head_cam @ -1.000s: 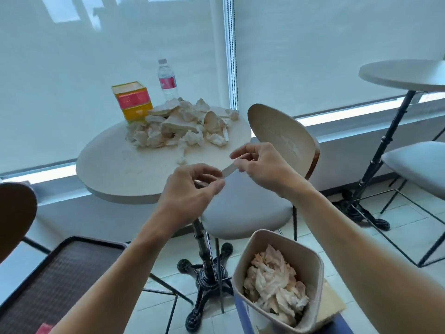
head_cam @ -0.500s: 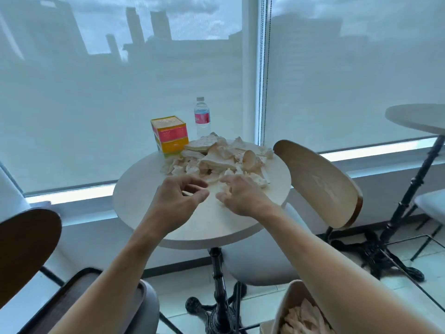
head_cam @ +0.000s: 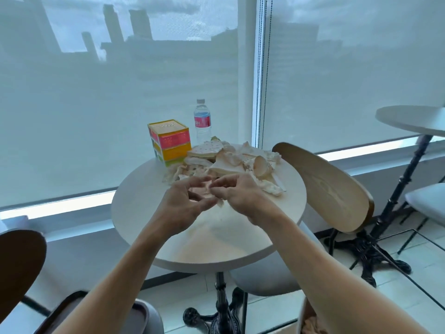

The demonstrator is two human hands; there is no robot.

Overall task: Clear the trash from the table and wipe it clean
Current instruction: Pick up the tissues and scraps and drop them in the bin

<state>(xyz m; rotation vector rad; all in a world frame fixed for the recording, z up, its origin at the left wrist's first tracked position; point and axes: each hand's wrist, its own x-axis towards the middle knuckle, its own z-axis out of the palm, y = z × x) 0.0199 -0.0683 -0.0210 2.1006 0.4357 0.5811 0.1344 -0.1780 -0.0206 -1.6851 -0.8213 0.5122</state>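
A round, pale table (head_cam: 277, 227) on a black pedestal base is seen from above, set close to a large window covered by translucent roller blinds (head_cam: 120, 104), through which the dim outlines of tall buildings can be made out. A bead cord (head_cam: 262, 68) hangs beside the window post. On the far half of the table a heap of crumpled paper trash (head_cam: 231, 160) is spread, with a colourful box (head_cam: 171, 142) at its left edge and a small water bottle (head_cam: 202, 120) standing upright just behind it. The near half of the tabletop is bare. A chair with a wooden back (head_cam: 325, 186) and a grey seat is pushed in at the table's right side, and a second round table (head_cam: 409, 119) with another seat is placed further right. At the lower left a dark chair back (head_cam: 16, 263) and a dark tray (head_cam: 72, 312) are partly visible; at the bottom right the rim of a bin (head_cam: 304, 317) with crumpled paper inside is cut off by the right forearm. The floor is tiled in a light colour.

Both arms are stretched forward over the table. The left hand (head_cam: 183, 206) is held with curled fingers at the near edge of the heap, thumb and fingers closing on a scrap of paper (head_cam: 204, 192). The right hand (head_cam: 240, 196) is held close beside it, fingertips pinching the same pale scrap from the other side.
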